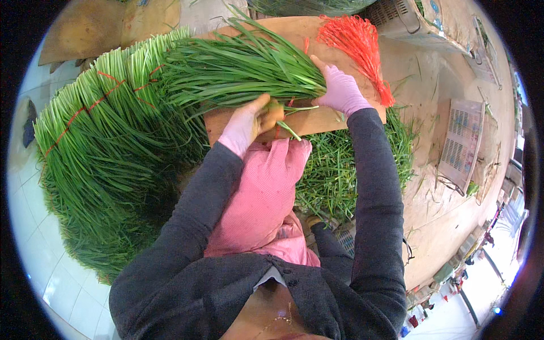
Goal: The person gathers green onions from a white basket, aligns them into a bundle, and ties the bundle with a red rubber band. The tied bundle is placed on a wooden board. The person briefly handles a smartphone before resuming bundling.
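A loose bunch of garlic chives (250, 70) lies across a wooden board (335, 117), its cut ends toward the right. My right hand (340, 90), in a thin pink glove, is closed around those ends. On the near side of the bunch, my left hand (250, 121), gloved too with bare fingertips, curls its fingers around a few loose stalks (290, 129) whose pale ends poke out to the right. Red tie strands (291, 102) show partly beneath the bunch. A hank of orange-red plastic twine (357, 51) rests on the board's far right corner.
Chive bundles with red ties (106, 102) are stacked in a curve at left. Loose chive trimmings (331, 170) lie below the board. A pink cloth (259, 199) covers my lap. Plastic crates stand at right (461, 140) and far right (395, 21).
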Demonstrator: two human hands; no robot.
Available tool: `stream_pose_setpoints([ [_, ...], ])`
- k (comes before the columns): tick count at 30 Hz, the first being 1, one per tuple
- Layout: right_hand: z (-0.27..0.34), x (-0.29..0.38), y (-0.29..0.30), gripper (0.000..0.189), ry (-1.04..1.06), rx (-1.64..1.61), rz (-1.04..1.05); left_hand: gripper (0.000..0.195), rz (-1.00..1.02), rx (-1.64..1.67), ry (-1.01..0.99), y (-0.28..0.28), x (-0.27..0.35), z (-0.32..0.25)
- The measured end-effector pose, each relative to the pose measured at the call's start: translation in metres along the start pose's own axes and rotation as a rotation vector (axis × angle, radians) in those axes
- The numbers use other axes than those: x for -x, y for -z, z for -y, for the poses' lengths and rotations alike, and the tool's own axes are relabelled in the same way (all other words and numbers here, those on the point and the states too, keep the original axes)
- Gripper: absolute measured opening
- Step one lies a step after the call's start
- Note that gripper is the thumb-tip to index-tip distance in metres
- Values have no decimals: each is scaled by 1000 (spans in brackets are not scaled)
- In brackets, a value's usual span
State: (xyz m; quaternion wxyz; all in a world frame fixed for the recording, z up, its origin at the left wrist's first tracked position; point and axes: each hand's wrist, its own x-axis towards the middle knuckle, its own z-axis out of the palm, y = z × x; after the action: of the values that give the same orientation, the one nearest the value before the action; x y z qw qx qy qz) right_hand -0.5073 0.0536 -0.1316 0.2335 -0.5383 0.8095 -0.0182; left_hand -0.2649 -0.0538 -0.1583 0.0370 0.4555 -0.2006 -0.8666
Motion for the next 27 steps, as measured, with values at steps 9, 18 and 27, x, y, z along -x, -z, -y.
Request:
stream_pose_setpoints([
  [9, -1, 5, -10, 116, -14, 21, -68, 64, -41, -1523, -989, -27, 59, -29],
  [18, 1, 17, 5, 49, 52, -131, -613, 129, -92, -2092, -1146, -43, -57, -54],
  [27, 7, 10, -15, 18, -284, -307, -766, 122, -85, -2171, -1169, -43, -67, -56],
])
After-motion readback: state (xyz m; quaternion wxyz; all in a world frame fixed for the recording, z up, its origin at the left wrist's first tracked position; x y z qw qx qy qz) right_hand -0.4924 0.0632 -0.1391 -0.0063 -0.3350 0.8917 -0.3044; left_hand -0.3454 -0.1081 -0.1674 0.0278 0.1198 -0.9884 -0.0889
